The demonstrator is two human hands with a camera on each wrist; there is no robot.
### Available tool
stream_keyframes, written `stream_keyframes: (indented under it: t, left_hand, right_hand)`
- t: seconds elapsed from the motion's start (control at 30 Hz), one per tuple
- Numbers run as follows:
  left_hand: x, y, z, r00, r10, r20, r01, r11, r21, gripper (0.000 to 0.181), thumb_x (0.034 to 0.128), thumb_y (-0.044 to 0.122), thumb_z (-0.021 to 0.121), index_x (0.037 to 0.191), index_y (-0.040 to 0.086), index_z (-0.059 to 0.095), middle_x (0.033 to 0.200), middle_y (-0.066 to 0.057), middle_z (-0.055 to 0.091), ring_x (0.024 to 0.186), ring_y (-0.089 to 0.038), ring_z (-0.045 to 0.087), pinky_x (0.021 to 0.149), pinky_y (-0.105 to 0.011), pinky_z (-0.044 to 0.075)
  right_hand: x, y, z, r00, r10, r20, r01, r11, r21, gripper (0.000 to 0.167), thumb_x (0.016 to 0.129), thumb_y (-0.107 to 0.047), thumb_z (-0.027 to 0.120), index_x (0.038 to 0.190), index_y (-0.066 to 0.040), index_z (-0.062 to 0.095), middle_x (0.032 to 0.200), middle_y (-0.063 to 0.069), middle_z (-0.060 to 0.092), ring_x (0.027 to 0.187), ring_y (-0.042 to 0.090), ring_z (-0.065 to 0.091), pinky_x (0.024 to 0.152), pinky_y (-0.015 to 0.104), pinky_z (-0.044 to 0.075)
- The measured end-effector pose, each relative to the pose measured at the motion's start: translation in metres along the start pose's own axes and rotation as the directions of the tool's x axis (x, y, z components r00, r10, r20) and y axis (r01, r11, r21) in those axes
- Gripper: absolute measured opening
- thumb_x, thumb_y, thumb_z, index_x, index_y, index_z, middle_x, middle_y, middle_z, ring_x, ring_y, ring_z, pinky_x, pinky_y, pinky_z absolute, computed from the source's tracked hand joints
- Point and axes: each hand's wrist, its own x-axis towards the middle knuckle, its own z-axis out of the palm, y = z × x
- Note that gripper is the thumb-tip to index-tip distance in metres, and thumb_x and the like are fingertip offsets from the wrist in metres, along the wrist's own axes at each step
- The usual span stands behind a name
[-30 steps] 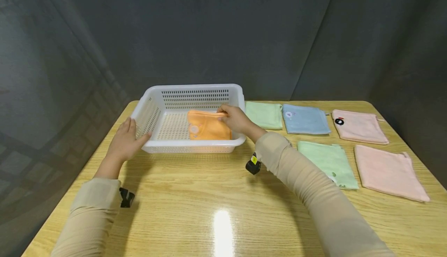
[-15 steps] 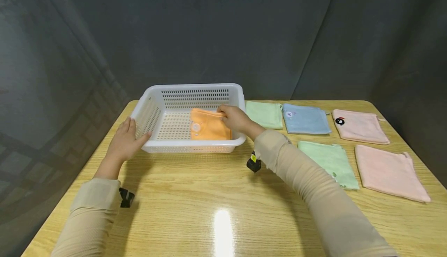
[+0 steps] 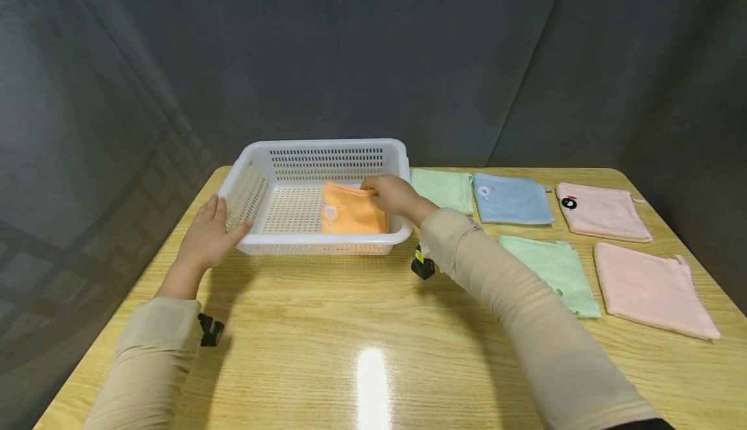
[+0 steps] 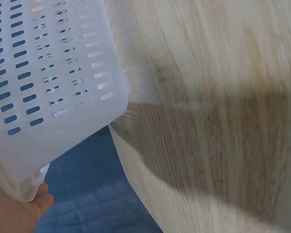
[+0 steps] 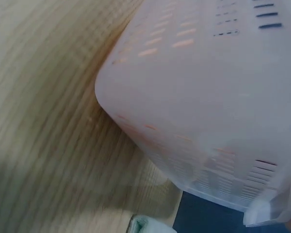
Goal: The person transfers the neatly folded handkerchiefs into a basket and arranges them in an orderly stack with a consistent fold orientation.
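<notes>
A white slotted plastic basket (image 3: 323,240) stands at the back left of the table. Its near-left corner is held by my left hand (image 3: 207,235), thumb on the near rim and fingers along the left side; the left wrist view shows fingertips (image 4: 44,200) round the rim. Inside, at the basket's right end, lies a folded orange towel (image 3: 353,215) with a pale round patch. My right hand (image 3: 393,195) reaches over the right rim and pinches the towel's upper right edge. The fingertips are partly hidden. In the right wrist view, orange shows faintly through the basket wall (image 5: 194,97).
Right of the basket lie folded towels: green (image 3: 441,190), blue (image 3: 512,200) and pink with a black patch (image 3: 604,212) in the back row. Another green one (image 3: 551,274) and a plain pink one (image 3: 656,289) lie in front. A dark curtain (image 3: 373,60) hangs behind the table.
The orange towel's left edge has shifted slightly to the right inside the basket. My right hand has stayed at its upper edge, and the left hand has kept its place on the corner.
</notes>
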Motion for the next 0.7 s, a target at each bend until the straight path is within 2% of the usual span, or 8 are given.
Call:
stream_keyframes:
  t: [0.1, 0.27, 0.33, 0.4, 0.5, 0.6, 0.7]
  left_hand:
    - [0.0, 0.0, 0.0, 1.0, -0.002, 0.003, 0.002, 1.0, 0.001, 0.085, 0.0871, 0.05, 0.031, 0.13, -0.016, 0.001, 0.135, -0.034, 0.0, 0.121, -0.049, 0.004, 0.094, -0.058, 0.011]
    - [0.0, -0.001, 0.001, 1.0, 0.0, 0.009, 0.0, 1.0, -0.003, 0.085, 0.0869, 0.052, 0.03, 0.13, -0.016, 0.001, 0.136, -0.033, -0.002, 0.122, -0.049, 0.002, 0.094, -0.058, 0.01]
    - [0.0, -0.002, 0.001, 1.0, 0.0, 0.011, 0.0, 1.0, -0.005, 0.085, 0.0869, 0.052, 0.03, 0.13, -0.015, 0.0, 0.136, -0.032, -0.004, 0.122, -0.048, 0.001, 0.094, -0.058, 0.01]
    - [0.0, -0.002, 0.001, 1.0, -0.001, 0.014, 0.001, 1.0, -0.007, 0.085, 0.0869, 0.052, 0.029, 0.131, -0.015, 0.0, 0.136, -0.032, -0.005, 0.122, -0.048, 0.0, 0.094, -0.058, 0.01]
    - [0.0, -0.003, 0.001, 1.0, -0.004, 0.018, 0.004, 1.0, -0.005, 0.086, 0.0867, 0.053, 0.029, 0.131, -0.015, -0.001, 0.136, -0.031, -0.006, 0.122, -0.048, 0.0, 0.094, -0.058, 0.01]
    - [0.001, -0.002, 0.001, 1.0, -0.007, 0.021, 0.007, 1.0, -0.007, 0.086, 0.0866, 0.053, 0.029, 0.131, -0.014, -0.001, 0.137, -0.031, -0.006, 0.122, -0.047, 0.0, 0.094, -0.057, 0.01]
    - [0.0, -0.002, 0.001, 1.0, -0.008, 0.022, 0.008, 1.0, -0.013, 0.086, 0.0864, 0.053, 0.029, 0.131, -0.014, -0.001, 0.137, -0.031, -0.006, 0.122, -0.048, 0.0, 0.094, -0.057, 0.009]
  right_hand:
    - [0.003, 0.001, 0.0, 1.0, -0.012, 0.027, 0.012, 1.0, -0.028, 0.03, 0.079, 0.004, 0.048, 0.104, -0.006, 0.062, 0.102, 0.007, 0.061, 0.093, 0.019, 0.054, 0.08, 0.031, 0.041]
    - [0.009, 0.002, -0.001, 0.995, 0.007, 0.101, -0.001, 0.998, -0.058, 0.031, 0.079, 0.001, 0.057, 0.109, -0.005, 0.06, 0.108, 0.007, 0.059, 0.1, 0.021, 0.052, 0.085, 0.03, 0.039]
    - [0.011, 0.002, -0.002, 0.991, 0.019, 0.133, -0.007, 0.996, -0.091, 0.036, 0.078, -0.002, 0.06, 0.113, -0.006, 0.058, 0.114, 0.007, 0.056, 0.107, 0.022, 0.049, 0.089, 0.031, 0.037]
    - [0.013, 0.001, -0.002, 0.987, 0.029, 0.158, -0.008, 0.991, -0.135, 0.035, 0.079, -0.001, 0.058, 0.113, -0.008, 0.059, 0.113, 0.007, 0.056, 0.105, 0.022, 0.05, 0.088, 0.031, 0.037]
    - [0.016, 0.0, -0.001, 0.981, 0.059, 0.185, -0.021, 0.979, -0.203, 0.029, 0.082, -0.002, 0.052, 0.109, -0.009, 0.06, 0.107, 0.007, 0.059, 0.095, 0.022, 0.053, 0.082, 0.033, 0.04]
    - [0.018, -0.001, 0.003, 0.974, 0.093, 0.207, -0.026, 0.952, -0.305, 0.023, 0.087, -0.009, 0.044, 0.104, -0.009, 0.059, 0.098, 0.008, 0.06, 0.084, 0.022, 0.055, 0.076, 0.036, 0.043]
    - [0.021, 0.0, 0.007, 0.967, 0.118, 0.226, -0.023, 0.922, -0.386, 0.026, 0.092, -0.017, 0.037, 0.103, -0.009, 0.059, 0.096, 0.009, 0.061, 0.082, 0.023, 0.056, 0.076, 0.038, 0.043]
